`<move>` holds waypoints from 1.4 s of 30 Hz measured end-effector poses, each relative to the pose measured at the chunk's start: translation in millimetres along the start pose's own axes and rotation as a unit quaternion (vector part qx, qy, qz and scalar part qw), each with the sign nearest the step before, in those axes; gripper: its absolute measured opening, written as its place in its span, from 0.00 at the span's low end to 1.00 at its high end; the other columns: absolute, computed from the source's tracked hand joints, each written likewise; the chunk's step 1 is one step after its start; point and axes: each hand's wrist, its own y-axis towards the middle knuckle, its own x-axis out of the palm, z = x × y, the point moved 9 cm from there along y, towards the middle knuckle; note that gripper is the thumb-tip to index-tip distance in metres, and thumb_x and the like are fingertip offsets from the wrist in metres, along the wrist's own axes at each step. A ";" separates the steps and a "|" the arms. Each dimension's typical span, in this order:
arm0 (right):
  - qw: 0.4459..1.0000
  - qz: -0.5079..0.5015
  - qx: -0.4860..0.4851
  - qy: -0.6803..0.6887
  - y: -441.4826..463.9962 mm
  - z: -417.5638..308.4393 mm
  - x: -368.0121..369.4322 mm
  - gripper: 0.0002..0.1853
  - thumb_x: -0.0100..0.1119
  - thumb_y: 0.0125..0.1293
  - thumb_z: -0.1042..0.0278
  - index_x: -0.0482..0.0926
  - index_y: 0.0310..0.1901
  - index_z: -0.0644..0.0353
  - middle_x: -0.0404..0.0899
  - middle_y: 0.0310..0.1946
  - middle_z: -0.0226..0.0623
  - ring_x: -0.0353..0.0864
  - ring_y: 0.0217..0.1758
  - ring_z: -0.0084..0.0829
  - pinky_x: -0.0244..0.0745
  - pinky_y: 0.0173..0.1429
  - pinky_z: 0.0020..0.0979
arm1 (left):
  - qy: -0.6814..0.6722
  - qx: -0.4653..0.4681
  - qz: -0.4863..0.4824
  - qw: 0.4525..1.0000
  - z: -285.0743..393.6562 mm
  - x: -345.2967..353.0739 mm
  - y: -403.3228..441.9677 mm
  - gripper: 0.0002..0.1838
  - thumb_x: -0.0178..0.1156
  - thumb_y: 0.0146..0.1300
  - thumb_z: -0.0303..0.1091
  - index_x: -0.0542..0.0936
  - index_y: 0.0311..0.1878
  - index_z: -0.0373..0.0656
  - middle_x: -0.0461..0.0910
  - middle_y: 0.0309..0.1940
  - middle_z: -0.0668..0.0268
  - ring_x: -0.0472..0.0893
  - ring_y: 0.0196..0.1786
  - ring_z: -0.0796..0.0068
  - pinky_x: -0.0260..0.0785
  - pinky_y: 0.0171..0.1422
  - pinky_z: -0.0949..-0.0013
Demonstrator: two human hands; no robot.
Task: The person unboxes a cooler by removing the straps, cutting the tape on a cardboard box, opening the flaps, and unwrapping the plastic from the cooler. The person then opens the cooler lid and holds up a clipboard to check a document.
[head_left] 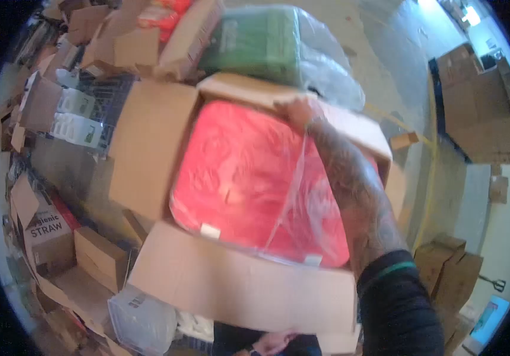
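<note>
An open cardboard box (191,283) fills the middle of the head view, its flaps folded outward. Inside lie red plastic items (237,172), apparently bins or lids, under clear plastic film (293,199). My right hand (298,113) reaches across the box and is closed on its far edge; motion blurs the fingers. Low in the view, my left hand (274,343) is at the lower edge of the near flap, fingers curled against it and partly hidden.
Beyond the box stands a green bin (252,44) wrapped in clear plastic. White jugs (77,127) and a carton (53,234) marked STRAW are at the left. A clear plastic container (142,320) sits at lower left. Stacked brown boxes (483,110) line the right.
</note>
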 end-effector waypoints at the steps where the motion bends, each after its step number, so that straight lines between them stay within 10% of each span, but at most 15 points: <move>1: 0.999 -0.041 0.027 -0.016 8.2 -3.6 -2.7 0.22 0.57 0.67 0.64 0.84 0.62 0.39 0.88 0.43 0.49 0.89 0.46 0.49 0.82 0.52 0.49 | -0.036 0.013 0.011 0.999 1.1 -3.7 7.2 0.21 0.64 0.72 0.30 0.76 0.66 0.40 0.79 0.64 0.62 0.75 0.69 0.72 0.63 0.77 0.66; 5: 0.983 0.126 -0.013 0.132 1.8 -0.8 -17.0 0.23 0.58 0.69 0.62 0.81 0.65 0.48 0.86 0.52 0.50 0.86 0.55 0.50 0.80 0.59 0.46 | -0.046 0.126 0.083 0.988 65.4 2.7 37.5 0.22 0.70 0.69 0.34 0.76 0.61 0.38 0.82 0.58 0.62 0.80 0.62 0.71 0.72 0.71 0.64; 9: 0.953 0.232 -0.075 0.181 -140.2 -20.4 -15.2 0.25 0.60 0.68 0.69 0.75 0.68 0.54 0.79 0.63 0.48 0.80 0.62 0.52 0.77 0.64 0.50 | 0.027 0.093 0.411 0.907 116.2 -19.8 27.9 0.29 0.72 0.64 0.33 0.74 0.66 0.43 0.79 0.61 0.59 0.79 0.63 0.63 0.75 0.66 0.56; 14: 0.937 0.198 0.270 0.102 -404.2 21.5 39.5 0.35 0.69 0.65 0.61 0.69 0.71 0.63 0.74 0.65 0.57 0.73 0.69 0.56 0.67 0.72 0.53 | 0.068 0.167 0.296 0.938 136.1 -51.6 79.1 0.36 0.67 0.61 0.52 0.71 0.70 0.47 0.72 0.69 0.57 0.73 0.69 0.53 0.73 0.64 0.39; 16: 0.845 0.168 0.506 0.042 -534.2 26.2 97.0 0.35 0.68 0.68 0.58 0.68 0.71 0.65 0.71 0.70 0.50 0.68 0.73 0.54 0.65 0.74 0.51 | -0.140 0.224 0.128 0.956 140.3 -53.9 96.1 0.40 0.65 0.61 0.60 0.70 0.72 0.49 0.70 0.72 0.56 0.71 0.71 0.49 0.72 0.64 0.33; 17: 0.752 0.181 0.593 0.224 -557.1 32.6 140.5 0.35 0.67 0.70 0.54 0.68 0.71 0.65 0.70 0.70 0.49 0.69 0.73 0.52 0.66 0.73 0.50 | -0.380 0.231 0.081 0.892 155.5 -46.2 93.1 0.44 0.61 0.61 0.67 0.70 0.73 0.49 0.67 0.74 0.55 0.70 0.73 0.46 0.70 0.65 0.29; 21: 0.254 0.113 0.634 0.722 -513.8 -27.5 242.1 0.41 0.61 0.72 0.36 0.66 0.71 0.64 0.73 0.67 0.43 0.75 0.67 0.42 0.76 0.65 0.45 | -0.437 0.345 -0.091 0.826 233.9 -10.9 111.3 0.52 0.48 0.61 0.78 0.64 0.79 0.51 0.63 0.79 0.55 0.62 0.79 0.45 0.58 0.75 0.26; 27: 0.292 0.239 0.552 0.744 -463.2 36.8 249.8 0.42 0.54 0.74 0.31 0.64 0.75 0.57 0.79 0.61 0.41 0.83 0.59 0.39 0.81 0.59 0.44 | -0.375 0.317 -0.037 0.870 306.5 -19.8 228.1 0.50 0.43 0.65 0.78 0.63 0.80 0.52 0.61 0.79 0.56 0.63 0.79 0.44 0.57 0.76 0.28; 29: 0.439 0.228 0.538 0.683 -442.8 70.8 223.9 0.41 0.52 0.74 0.29 0.67 0.72 0.58 0.80 0.60 0.42 0.84 0.58 0.39 0.83 0.56 0.44 | -0.345 0.291 -0.007 0.892 319.6 -7.9 237.2 0.50 0.43 0.64 0.79 0.62 0.80 0.53 0.61 0.80 0.57 0.63 0.78 0.43 0.57 0.76 0.26; 35: 0.304 0.225 0.590 0.713 -440.2 70.9 263.2 0.47 0.46 0.72 0.22 0.70 0.69 0.65 0.82 0.55 0.40 0.87 0.51 0.37 0.85 0.49 0.38 | -0.337 0.393 0.114 0.848 361.1 -60.8 48.8 0.51 0.42 0.63 0.81 0.61 0.81 0.56 0.59 0.80 0.58 0.64 0.78 0.40 0.57 0.75 0.22; 42: 0.302 0.254 0.590 0.705 -441.9 66.2 283.0 0.42 0.44 0.73 0.22 0.75 0.63 0.60 0.81 0.51 0.35 0.85 0.44 0.29 0.81 0.36 0.33 | -0.106 0.489 0.244 0.830 475.4 -15.4 -60.0 0.45 0.46 0.68 0.78 0.66 0.77 0.55 0.75 0.66 0.68 0.77 0.66 0.65 0.75 0.65 0.54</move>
